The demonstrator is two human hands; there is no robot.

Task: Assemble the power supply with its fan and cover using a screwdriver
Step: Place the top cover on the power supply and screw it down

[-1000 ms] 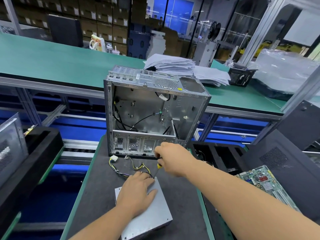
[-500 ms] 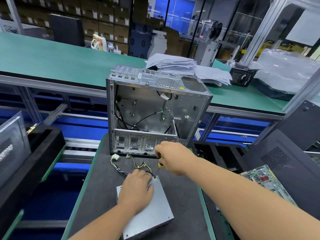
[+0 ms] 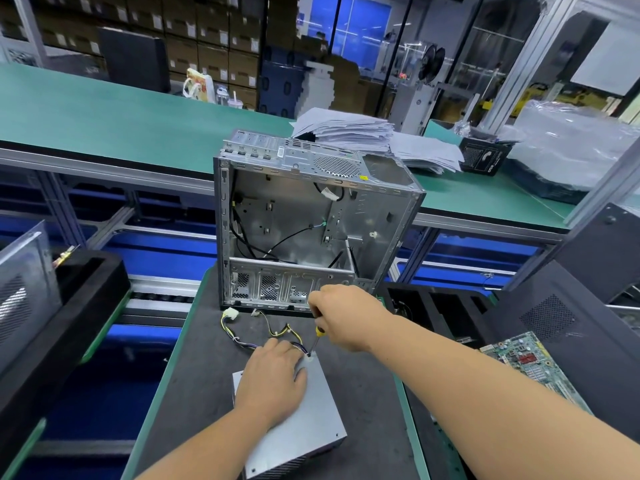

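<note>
Centrally, one boxy grey sheet-metal power supply [image 3: 304, 420] lying flat on the dark matte work mat [image 3: 363, 375], pressed down by the left hand [image 3: 273, 379] with fingers spread flat on its smooth lid. Gripped in the curled right hand [image 3: 343, 315], one yellow-collared screwdriver [image 3: 316, 339], thin shaft angled down onto the lid's far corner. Beyond, one open steel computer chassis [image 3: 311, 223], perforated and upright; one loose multicoloured cable bundle [image 3: 263, 332]; one green circuit board [image 3: 523, 362] at right.

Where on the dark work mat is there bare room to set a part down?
Bare dark mat lies right of the silver power supply box, and left of it toward the green edge. Crowded: the multicoloured cable bundle before the open metal computer case.
</note>
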